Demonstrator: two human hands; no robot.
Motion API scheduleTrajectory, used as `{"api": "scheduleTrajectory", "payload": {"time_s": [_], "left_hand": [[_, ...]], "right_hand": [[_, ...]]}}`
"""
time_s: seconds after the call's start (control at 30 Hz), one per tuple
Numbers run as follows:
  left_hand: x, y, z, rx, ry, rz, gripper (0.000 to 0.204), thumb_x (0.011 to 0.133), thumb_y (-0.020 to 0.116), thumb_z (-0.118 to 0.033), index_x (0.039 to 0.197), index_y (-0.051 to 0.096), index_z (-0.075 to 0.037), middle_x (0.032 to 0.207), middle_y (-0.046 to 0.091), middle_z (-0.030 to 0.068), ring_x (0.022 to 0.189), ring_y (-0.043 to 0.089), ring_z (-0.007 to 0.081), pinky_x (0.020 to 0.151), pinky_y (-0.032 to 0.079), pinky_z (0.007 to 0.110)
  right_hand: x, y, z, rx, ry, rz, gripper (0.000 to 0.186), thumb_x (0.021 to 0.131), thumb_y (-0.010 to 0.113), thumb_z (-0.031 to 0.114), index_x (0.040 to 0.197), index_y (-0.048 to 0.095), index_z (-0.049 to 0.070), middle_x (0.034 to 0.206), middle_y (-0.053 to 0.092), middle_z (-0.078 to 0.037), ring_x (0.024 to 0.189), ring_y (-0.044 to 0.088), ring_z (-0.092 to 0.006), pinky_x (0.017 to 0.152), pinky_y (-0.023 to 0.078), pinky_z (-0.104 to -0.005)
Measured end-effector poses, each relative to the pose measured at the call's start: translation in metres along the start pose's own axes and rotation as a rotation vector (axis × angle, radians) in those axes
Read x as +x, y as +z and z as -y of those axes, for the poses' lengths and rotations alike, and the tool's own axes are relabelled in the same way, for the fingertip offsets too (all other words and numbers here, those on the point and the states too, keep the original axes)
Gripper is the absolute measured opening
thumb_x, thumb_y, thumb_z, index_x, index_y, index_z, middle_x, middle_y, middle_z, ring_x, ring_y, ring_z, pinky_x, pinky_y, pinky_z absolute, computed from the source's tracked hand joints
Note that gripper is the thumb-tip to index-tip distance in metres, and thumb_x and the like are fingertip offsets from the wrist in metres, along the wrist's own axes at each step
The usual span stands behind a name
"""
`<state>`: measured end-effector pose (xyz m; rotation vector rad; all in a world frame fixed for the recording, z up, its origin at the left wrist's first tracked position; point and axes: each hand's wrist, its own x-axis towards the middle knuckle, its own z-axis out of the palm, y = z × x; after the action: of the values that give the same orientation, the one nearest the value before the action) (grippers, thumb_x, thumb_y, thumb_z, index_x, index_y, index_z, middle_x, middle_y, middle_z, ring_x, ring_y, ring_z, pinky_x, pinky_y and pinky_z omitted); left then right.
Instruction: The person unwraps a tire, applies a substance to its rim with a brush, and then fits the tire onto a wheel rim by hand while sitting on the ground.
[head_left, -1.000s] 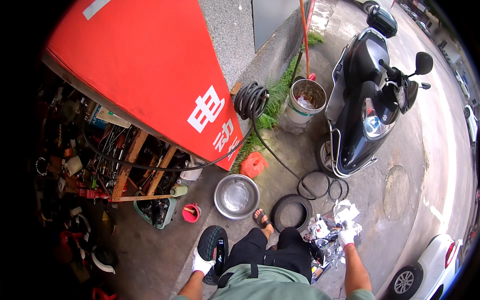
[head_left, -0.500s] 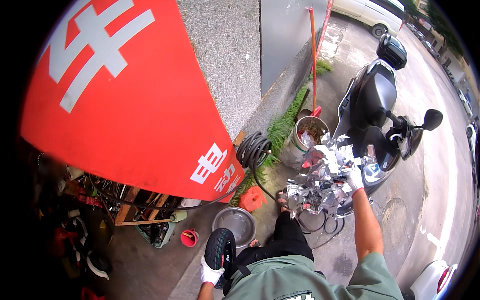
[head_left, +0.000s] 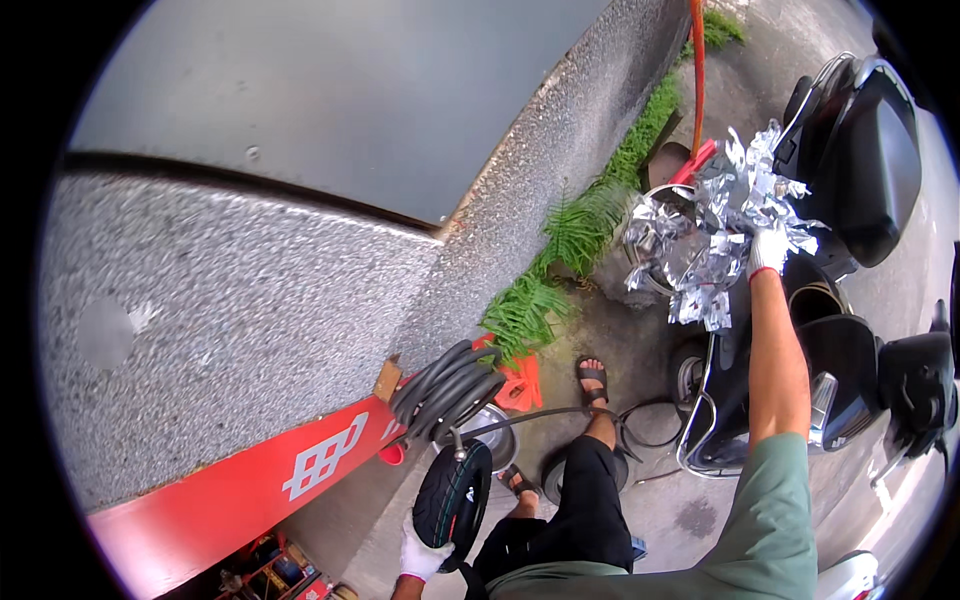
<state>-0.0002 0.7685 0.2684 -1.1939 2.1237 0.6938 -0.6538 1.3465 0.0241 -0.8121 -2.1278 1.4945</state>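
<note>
My left hand (head_left: 422, 550), in a white glove, grips a black tire (head_left: 438, 500) with its fingers on the near edge; the tire stands upright beside my left leg. My right arm reaches far forward. Its gloved right hand (head_left: 768, 248) is closed on a large bunch of crumpled silver foil wrapping (head_left: 715, 205). Torn strips of the foil spread over the mouth of a pale bucket (head_left: 613, 270) and hide most of its rim. Which strips lie inside the bucket and which hang from my hand, I cannot tell.
A black scooter (head_left: 868, 160) stands close on the right of the bucket. An orange pole (head_left: 698, 75) leans behind it. Ferns (head_left: 525, 312) grow along the wall. A coiled black hose (head_left: 447, 390) hangs above a metal basin (head_left: 497, 442) and an orange-red plastic bag (head_left: 520, 385).
My right hand has carried the foil forward, from near the scooter's front to over the bucket. The view has turned toward the wall. The tire stays in my left hand.
</note>
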Motion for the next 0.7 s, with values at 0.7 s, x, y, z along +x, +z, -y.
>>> {"api": "scheduleTrajectory", "payload": {"time_s": [0.7], "left_hand": [[0.036, 0.045, -0.144, -0.050, -0.176, 0.040, 0.120, 0.066, 0.088, -0.006, 0.162, 0.016, -0.003, 0.153, 0.045, 0.0228, 0.141, 0.047, 0.0325, 0.117, 0.041, 0.038]], "right_hand": [[-0.097, 0.229, -0.237, -1.198, -0.083, 0.923, 0.073, 0.084, 0.072, 0.013, 0.147, 0.041, -0.004, 0.111, 0.070, -0.033, 0.110, 0.071, -0.0423, 0.093, 0.057, -0.0486]]}}
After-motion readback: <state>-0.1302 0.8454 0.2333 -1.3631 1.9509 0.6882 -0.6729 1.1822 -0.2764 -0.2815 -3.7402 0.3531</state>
